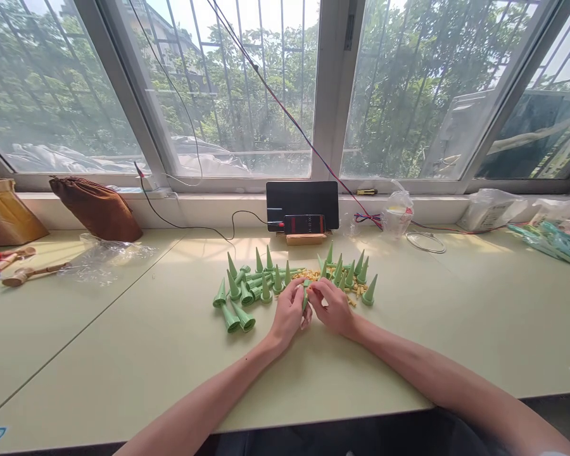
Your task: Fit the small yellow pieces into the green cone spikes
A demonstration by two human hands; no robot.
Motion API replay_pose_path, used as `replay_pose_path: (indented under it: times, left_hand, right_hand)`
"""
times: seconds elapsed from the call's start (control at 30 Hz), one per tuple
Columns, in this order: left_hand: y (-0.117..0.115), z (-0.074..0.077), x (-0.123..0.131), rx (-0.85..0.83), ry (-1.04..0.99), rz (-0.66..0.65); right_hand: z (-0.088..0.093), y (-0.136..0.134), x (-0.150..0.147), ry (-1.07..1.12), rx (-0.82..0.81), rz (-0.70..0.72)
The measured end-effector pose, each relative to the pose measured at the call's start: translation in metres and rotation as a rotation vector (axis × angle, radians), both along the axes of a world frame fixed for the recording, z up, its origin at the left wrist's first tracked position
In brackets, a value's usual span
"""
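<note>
My left hand (287,315) is closed around a green plastic cone (306,297), held just above the table in front of me. The fingertips of my right hand (333,308) are pinched together at the top of that cone; whatever is between them is too small and hidden to make out. Several green cones (266,290) stand upright beyond and to both sides of my hands. More green cones (232,318) lie on their sides to the left. Small yellow pegs (308,274) are heaped behind my hands, partly covered by them.
A phone (304,223) leans against a black tablet (302,196) at the back. A brown drawstring bag (97,209), wooden toys (26,275) and crumpled clear plastic (90,261) lie at the left. Plastic bags (491,209) and a coiled cable (425,242) are at the right.
</note>
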State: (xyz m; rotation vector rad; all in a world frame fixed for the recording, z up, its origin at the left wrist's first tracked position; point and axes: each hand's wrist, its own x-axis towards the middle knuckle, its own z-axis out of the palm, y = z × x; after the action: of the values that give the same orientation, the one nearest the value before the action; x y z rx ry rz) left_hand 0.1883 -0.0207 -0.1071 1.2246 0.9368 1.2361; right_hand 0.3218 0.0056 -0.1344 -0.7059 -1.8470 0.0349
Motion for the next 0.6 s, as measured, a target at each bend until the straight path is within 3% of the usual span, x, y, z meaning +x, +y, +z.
replay_pose_path:
  times: [0.23,0.4,0.6]
  left_hand:
    - [0.0,0.003,-0.01,0.082,0.116,0.008]
    - [-0.001,0.01,-0.017,0.151,0.34,0.085]
    - [-0.002,0.0,-0.03,0.232,0.564,0.125]
  right_hand:
    - [0.001,-0.002,0.0,0.009,-0.052,-0.034]
    - [0.0,0.0,0.0,0.096,-0.136,-0.063]
    - [0.002,0.001,0.001,0.149,-0.204,-0.139]
